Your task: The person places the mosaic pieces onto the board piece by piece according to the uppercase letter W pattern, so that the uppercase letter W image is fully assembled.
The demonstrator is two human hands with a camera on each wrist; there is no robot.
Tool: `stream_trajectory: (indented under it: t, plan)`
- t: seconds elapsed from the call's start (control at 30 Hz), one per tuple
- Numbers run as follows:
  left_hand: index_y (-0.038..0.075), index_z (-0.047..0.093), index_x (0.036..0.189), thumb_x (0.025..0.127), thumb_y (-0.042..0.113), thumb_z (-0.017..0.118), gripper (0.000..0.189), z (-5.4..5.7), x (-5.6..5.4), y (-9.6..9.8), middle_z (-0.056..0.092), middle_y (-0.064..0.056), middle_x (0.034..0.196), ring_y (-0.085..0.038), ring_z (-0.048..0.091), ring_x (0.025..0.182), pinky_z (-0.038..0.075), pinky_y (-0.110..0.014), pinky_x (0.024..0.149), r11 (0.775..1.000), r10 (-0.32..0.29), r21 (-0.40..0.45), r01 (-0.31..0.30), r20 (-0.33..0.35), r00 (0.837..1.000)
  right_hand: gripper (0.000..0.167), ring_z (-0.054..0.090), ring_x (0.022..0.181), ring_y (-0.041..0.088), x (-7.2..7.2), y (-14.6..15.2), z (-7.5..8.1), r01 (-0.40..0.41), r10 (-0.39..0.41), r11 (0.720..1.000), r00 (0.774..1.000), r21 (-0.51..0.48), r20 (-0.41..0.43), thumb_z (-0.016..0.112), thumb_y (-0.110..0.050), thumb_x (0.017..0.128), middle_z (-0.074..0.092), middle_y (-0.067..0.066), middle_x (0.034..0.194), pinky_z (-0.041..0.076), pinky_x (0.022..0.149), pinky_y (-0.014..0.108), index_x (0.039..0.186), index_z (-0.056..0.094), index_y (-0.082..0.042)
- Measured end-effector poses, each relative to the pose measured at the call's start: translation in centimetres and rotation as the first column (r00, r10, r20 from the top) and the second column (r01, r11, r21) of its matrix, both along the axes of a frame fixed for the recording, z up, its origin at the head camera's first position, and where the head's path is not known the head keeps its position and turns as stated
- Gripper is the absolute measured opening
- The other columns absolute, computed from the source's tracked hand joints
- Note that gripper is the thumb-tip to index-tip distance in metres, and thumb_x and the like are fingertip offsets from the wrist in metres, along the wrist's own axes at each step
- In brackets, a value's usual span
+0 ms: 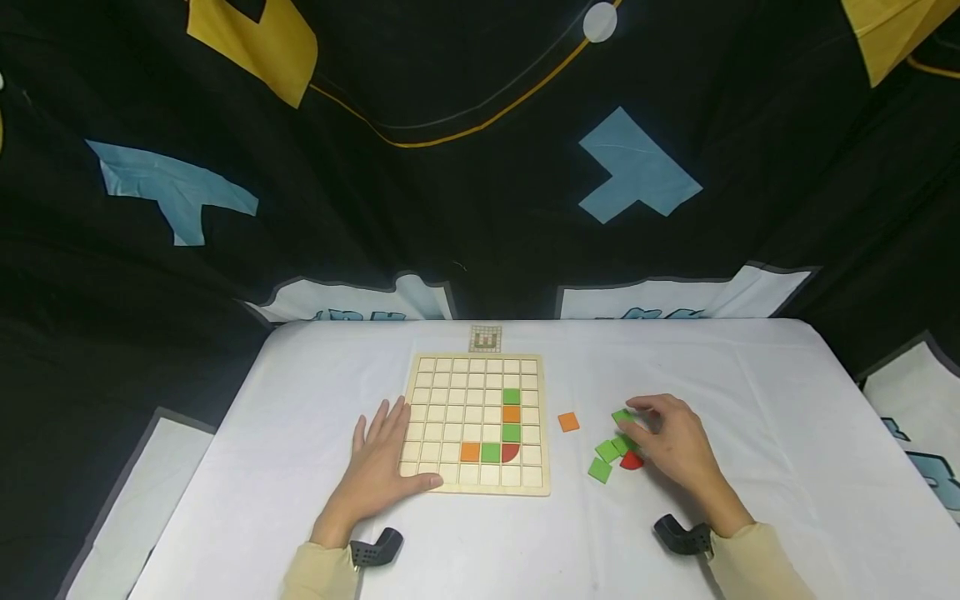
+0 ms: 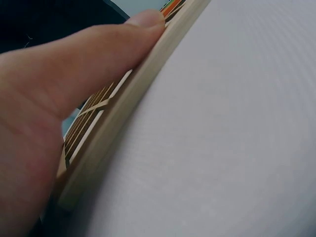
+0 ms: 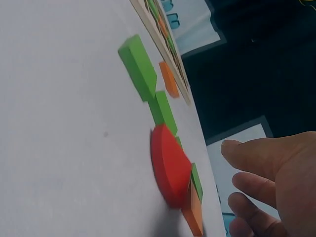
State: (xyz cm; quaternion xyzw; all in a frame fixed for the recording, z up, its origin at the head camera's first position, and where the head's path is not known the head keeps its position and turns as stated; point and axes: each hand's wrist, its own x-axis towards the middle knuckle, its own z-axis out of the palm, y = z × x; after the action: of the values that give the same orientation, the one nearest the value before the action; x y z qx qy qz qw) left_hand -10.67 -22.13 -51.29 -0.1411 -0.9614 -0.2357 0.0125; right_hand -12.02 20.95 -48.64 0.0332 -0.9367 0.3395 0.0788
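Note:
A wooden grid board (image 1: 545, 467) lies on the white table, with green, orange and red tiles in an L-shaped row. My left hand (image 1: 382, 462) rests on its left edge, fingers spread and thumb on the near rim. My right hand (image 1: 678, 442) hovers over a loose cluster, thumb and fingers apart; no tile shows between them. Under or beside it lie a green square tile (image 1: 622, 415), more green tiles (image 1: 599, 470) and a red quarter-round tile (image 1: 632, 460). In the right wrist view an orange tile (image 3: 194, 210) touches the red one; the hand hides it in the head view.
A single orange tile (image 1: 568, 422) lies between the board and the cluster. Behind the board is a small pattern card (image 1: 485, 339) showing a U-like figure on a grid. A dark curtain (image 1: 480, 217) with coloured shapes hangs beyond the table's far edge.

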Motion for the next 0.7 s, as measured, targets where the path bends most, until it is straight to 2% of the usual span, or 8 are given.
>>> stream_trajectory:
  t: [0.2, 0.4, 0.57, 0.7]
  plan:
    - [-0.005, 0.023, 0.157, 0.071, 0.074, 0.073, 0.126, -0.05, -0.01, -0.02, 0.019, -0.020, 0.165, -0.042, 0.008, 0.152, -0.004, -0.065, 0.117, 1.000, -0.001, -0.007, 0.001, -0.004, 1.000, 0.036, 0.058, 0.113, 0.040, -0.04, 0.49, -0.11, 0.022, -0.022, 1.000, 0.999, 0.013, 0.033, 0.076, -0.018, 0.088, 0.066, 0.021, 0.118, 0.047, 0.096, 0.058, 0.118, 0.070, 0.001]
    - [-0.004, 0.023, 0.157, 0.071, 0.073, 0.073, 0.126, -0.06, -0.06, -0.01, 0.018, -0.019, 0.165, -0.042, 0.007, 0.152, -0.004, -0.065, 0.117, 1.000, -0.003, 0.001, 0.003, 0.001, 1.000, 0.037, 0.059, 0.110, 0.042, -0.18, 0.63, -0.14, 0.039, -0.042, 0.998, 0.997, 0.045, 0.066, 0.074, -0.021, 0.089, 0.066, 0.024, 0.116, 0.047, 0.094, 0.058, 0.117, 0.070, 0.004]
    - [-0.004, 0.023, 0.157, 0.072, 0.073, 0.073, 0.125, -0.05, -0.03, -0.05, 0.018, -0.019, 0.165, -0.042, 0.008, 0.152, -0.004, -0.065, 0.117, 1.000, -0.005, 0.003, 0.005, -0.003, 1.000, 0.038, 0.060, 0.102, 0.038, -0.36, 0.33, -0.17, 0.046, -0.054, 0.996, 0.993, 0.071, 0.109, 0.074, -0.023, 0.088, 0.067, 0.022, 0.111, 0.049, 0.088, 0.054, 0.115, 0.071, 0.004]
    - [-0.004, 0.023, 0.157, 0.072, 0.073, 0.073, 0.125, -0.06, 0.01, -0.07, 0.019, -0.019, 0.165, -0.042, 0.008, 0.152, -0.003, -0.065, 0.117, 1.000, -0.005, 0.007, 0.006, -0.004, 1.000, 0.035, 0.060, 0.094, 0.032, -0.55, 0.07, -0.21, 0.035, -0.044, 0.995, 0.993, 0.092, 0.106, 0.077, -0.022, 0.087, 0.068, 0.019, 0.105, 0.049, 0.080, 0.048, 0.111, 0.073, 0.003]
